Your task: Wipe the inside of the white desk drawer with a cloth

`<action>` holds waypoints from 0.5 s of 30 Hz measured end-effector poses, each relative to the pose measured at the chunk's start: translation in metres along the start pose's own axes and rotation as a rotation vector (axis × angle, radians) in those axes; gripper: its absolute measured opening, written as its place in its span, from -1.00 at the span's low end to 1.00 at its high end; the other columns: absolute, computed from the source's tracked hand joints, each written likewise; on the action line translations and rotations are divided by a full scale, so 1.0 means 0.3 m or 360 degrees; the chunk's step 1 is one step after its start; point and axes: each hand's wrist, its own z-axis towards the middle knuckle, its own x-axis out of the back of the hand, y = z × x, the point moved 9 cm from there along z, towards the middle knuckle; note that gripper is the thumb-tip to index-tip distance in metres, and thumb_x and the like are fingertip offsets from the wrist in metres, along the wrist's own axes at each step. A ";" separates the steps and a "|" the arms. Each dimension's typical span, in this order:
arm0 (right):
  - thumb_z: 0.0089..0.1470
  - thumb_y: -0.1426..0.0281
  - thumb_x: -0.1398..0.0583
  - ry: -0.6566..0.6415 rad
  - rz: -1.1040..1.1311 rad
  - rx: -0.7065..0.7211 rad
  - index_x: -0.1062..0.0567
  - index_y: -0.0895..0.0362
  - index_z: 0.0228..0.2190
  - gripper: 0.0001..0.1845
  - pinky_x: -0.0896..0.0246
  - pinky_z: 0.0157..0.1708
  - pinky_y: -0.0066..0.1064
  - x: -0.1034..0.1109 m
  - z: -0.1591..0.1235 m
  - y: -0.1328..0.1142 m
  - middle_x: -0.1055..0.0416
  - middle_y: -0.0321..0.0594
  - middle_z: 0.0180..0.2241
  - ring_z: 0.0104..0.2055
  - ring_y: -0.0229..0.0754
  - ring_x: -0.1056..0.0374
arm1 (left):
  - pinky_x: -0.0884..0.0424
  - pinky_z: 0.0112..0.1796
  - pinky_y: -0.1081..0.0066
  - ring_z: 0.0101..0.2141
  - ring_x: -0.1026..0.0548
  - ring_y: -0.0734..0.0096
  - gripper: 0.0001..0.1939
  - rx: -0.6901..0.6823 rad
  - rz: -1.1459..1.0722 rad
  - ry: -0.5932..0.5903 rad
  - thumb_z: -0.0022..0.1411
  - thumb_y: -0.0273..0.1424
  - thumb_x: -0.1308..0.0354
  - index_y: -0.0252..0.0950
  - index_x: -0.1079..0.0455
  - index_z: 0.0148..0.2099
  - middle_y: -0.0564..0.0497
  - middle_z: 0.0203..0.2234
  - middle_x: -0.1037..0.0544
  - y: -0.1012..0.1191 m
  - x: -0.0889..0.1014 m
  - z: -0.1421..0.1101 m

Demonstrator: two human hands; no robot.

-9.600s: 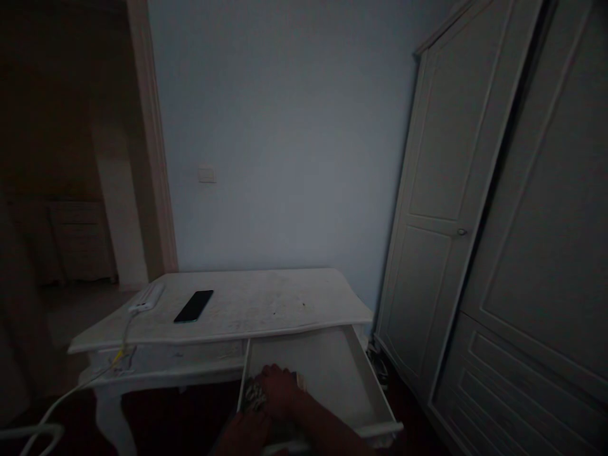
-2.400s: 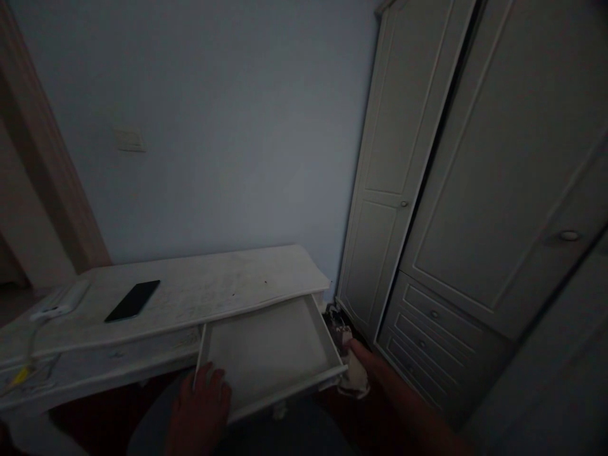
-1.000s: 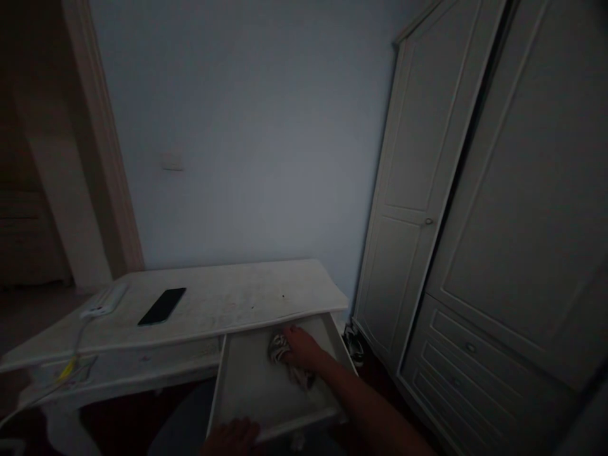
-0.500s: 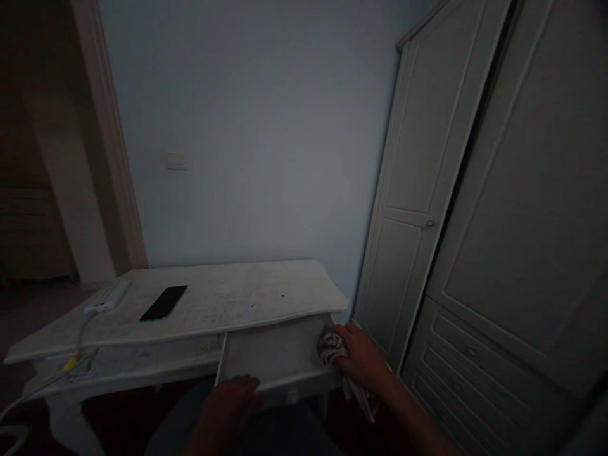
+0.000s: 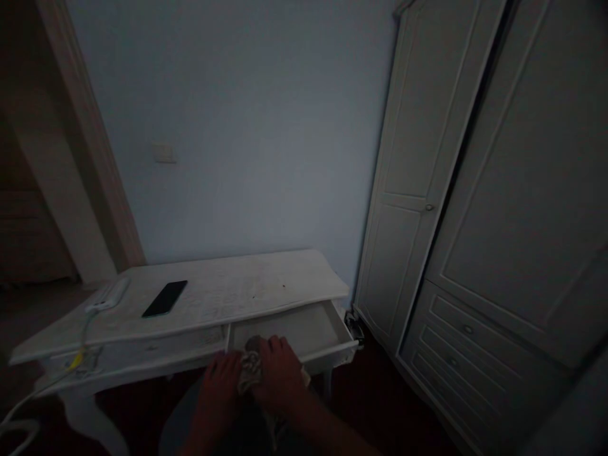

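The room is dim. My right hand [image 5: 279,375] is closed over a crumpled patterned cloth [image 5: 249,372] at the front edge of the white desk's right drawer [image 5: 327,345], which stands partly open. My left hand [image 5: 218,392] lies just left of the cloth, touching it, fingers bent toward the drawer front; whether it grips anything is hard to see. Both hands are low in the view, in front of the white desk [image 5: 228,291].
A black phone [image 5: 164,298] and a white power strip [image 5: 107,296] with its cable lie on the desk's left part. A tall white wardrobe [image 5: 475,190] with low drawers stands at the right. A doorway [image 5: 42,190] opens at the left.
My right hand has carried the cloth from the drawer's right end to the middle of its front edge. The left hand has stayed at the drawer front, which is now pushed further in.
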 end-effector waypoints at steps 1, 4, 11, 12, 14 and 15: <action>0.00 0.23 -0.37 -0.0039 0.0036 0.0021 -0.42 0.01 0.23 -0.25 -0.25 0.14 -0.23 0.009 -0.005 0.015 -0.47 -0.01 0.10 0.13 0.16 -0.36 | -0.32 0.26 -0.13 0.19 -0.50 -0.11 -0.53 -0.0038 0.0000 0.0086 0.24 -0.40 -0.22 -0.20 -0.50 0.21 -0.21 0.17 -0.59 -0.016 0.000 -0.015; 0.05 0.25 -0.32 -0.0121 0.0047 -0.0027 -0.37 0.06 0.31 -0.21 -0.23 0.15 -0.20 0.083 -0.033 0.168 -0.44 0.02 0.14 0.18 0.18 -0.33 | -0.44 0.18 0.06 0.14 -0.55 0.03 -0.60 -0.0122 -0.0100 0.0184 0.28 -0.36 -0.25 -0.13 -0.51 0.17 -0.11 0.14 -0.62 -0.041 -0.010 -0.043; 0.19 0.30 -0.17 0.0073 -0.0247 -0.0584 -0.46 0.15 0.19 -0.45 -0.20 0.11 -0.13 0.337 -0.131 0.680 -0.50 0.09 0.04 0.11 0.16 -0.39 | -0.36 0.23 0.13 0.16 -0.51 0.14 -0.63 0.0094 -0.0553 -0.0166 0.48 -0.10 -0.05 -0.11 -0.54 0.13 -0.06 0.11 -0.62 -0.010 0.048 0.003; 0.20 0.30 -0.16 0.0123 -0.0253 -0.0608 -0.48 0.15 0.16 -0.48 -0.20 0.11 -0.13 0.347 -0.140 0.699 -0.49 0.10 0.03 0.10 0.16 -0.39 | -0.34 0.24 0.12 0.16 -0.50 0.14 -0.58 0.0132 -0.0609 -0.0200 0.50 -0.07 0.02 -0.12 -0.54 0.13 -0.06 0.10 -0.63 -0.006 0.058 0.008; 0.14 0.31 -0.21 0.0180 -0.0300 -0.0612 -0.47 0.16 0.17 -0.45 -0.16 0.16 -0.05 0.327 -0.148 0.681 -0.45 0.13 0.08 0.16 0.23 -0.32 | -0.29 0.29 0.10 0.19 -0.47 0.15 -0.51 0.0216 -0.0687 -0.0227 0.53 -0.06 0.13 -0.12 -0.52 0.18 -0.04 0.14 -0.61 -0.011 0.066 0.011; 0.08 0.32 -0.25 0.0188 -0.0332 -0.0591 -0.45 0.15 0.19 -0.37 -0.13 0.20 0.00 0.297 -0.147 0.648 -0.42 0.14 0.12 0.20 0.28 -0.27 | -0.25 0.31 0.10 0.22 -0.45 0.16 -0.47 0.0258 -0.0719 -0.0223 0.53 -0.07 0.18 -0.12 -0.50 0.22 -0.03 0.18 -0.59 -0.019 0.063 0.009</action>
